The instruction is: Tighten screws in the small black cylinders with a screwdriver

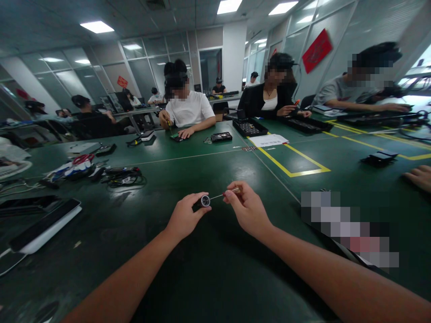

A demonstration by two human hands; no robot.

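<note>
Pinched between the thumb and fingers of my left hand (186,215) is a small dark round part (204,201) with a pale ring on its near face. My right hand (248,208) grips a screwdriver (236,190) by its handle, which looks amber with some red near the shaft. The thin metal shaft points left, and its tip reaches the face of the round part. Whether the tip sits in a screw is too small to tell. Both hands are above the green table (188,172).
Coiled black cables (124,177) and a white-edged device (47,224) lie to the left. Across the table, a person in white (190,110) works on a green board. A black tray (249,127) and white paper (268,140) stand ahead. Another person's hand (419,178) rests at far right.
</note>
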